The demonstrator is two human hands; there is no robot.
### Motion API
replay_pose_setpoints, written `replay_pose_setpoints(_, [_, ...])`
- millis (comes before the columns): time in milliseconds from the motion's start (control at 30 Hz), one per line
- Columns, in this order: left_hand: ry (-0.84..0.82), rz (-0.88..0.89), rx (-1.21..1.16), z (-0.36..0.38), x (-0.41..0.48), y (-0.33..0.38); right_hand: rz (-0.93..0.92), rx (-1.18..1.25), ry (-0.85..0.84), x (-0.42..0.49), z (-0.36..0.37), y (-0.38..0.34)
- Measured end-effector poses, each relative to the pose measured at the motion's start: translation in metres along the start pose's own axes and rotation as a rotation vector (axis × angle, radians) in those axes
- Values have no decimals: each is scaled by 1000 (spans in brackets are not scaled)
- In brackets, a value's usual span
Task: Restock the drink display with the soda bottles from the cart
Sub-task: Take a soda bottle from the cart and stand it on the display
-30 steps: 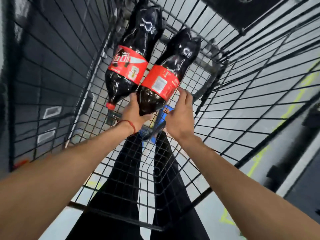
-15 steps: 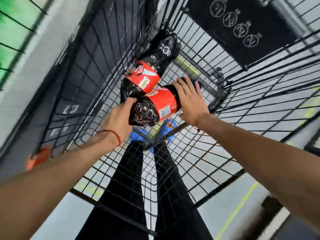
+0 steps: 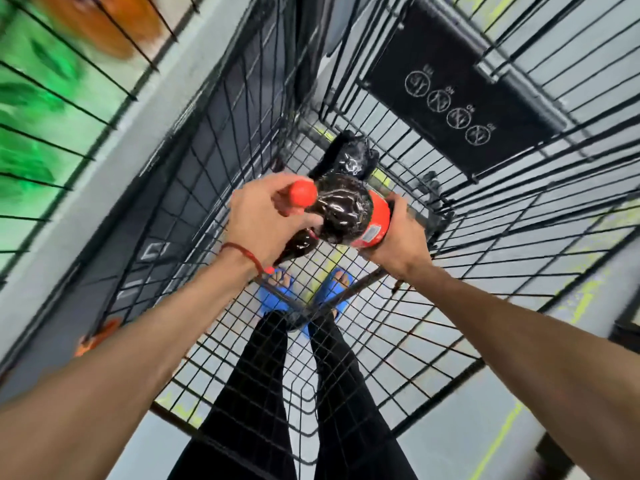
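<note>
Two hands carry one soda bottle [image 3: 346, 216] above the floor of the cart [image 3: 242, 140]. The left hand [image 3: 263, 220] has its fingers curled round the neck just under the red cap [image 3: 303, 193], and the right hand [image 3: 401, 237] wraps its fingers round the red-labelled body.

The likeliest trouble is a slip. The plastic looks slick and the left fingers hold only the narrow neck, so a loosened right grip would let the heavy end swing down. It would land on the second bottle [image 3: 349, 161], which lies on the wire under and beyond the fingers and could roll if struck.

The cart's wire walls rise on every side of the fingers and could snag the bottle's base on the way out. Left of the left fingers, past the wall, the display [image 3: 52, 109] is a green and orange blur behind wire. Beyond the right fingers hangs a black panel [image 3: 460, 98] with round symbols.
</note>
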State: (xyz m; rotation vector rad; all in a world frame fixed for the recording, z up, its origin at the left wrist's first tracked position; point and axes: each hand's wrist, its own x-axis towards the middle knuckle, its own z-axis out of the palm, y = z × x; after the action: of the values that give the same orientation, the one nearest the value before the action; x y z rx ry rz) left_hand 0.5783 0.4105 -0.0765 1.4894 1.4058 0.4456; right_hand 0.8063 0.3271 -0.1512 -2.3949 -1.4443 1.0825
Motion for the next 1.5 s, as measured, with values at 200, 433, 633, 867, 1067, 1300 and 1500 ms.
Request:
replay_pose_setpoints(200, [-96,-75,-247,38,27,17,164,108,-2,-16,4,10])
replay_pose_setpoints(433, [-134,-214,-323,89,59,9,137,68,-110,3,6,37])
replay_pose_setpoints(633, [-132,-236,-269,98,86,-5,227,205,-64,10,21,45])
replay_pose_setpoints(867, [-155,-196,-290,72,57,-1,258,176,-78,-23,17,14])
replay_pose_setpoints(1067, [-234,-74,-181,27,22,30,268,229,-27,-83,21,-24])
replay_pose_setpoints(1300, [-160,21,-80,-23,-25,58,218,259,52,-132,10,-63])
replay_pose_setpoints(1500, [-119,137,-106,-50,-80,83,114,285,154,-183,0,-85])
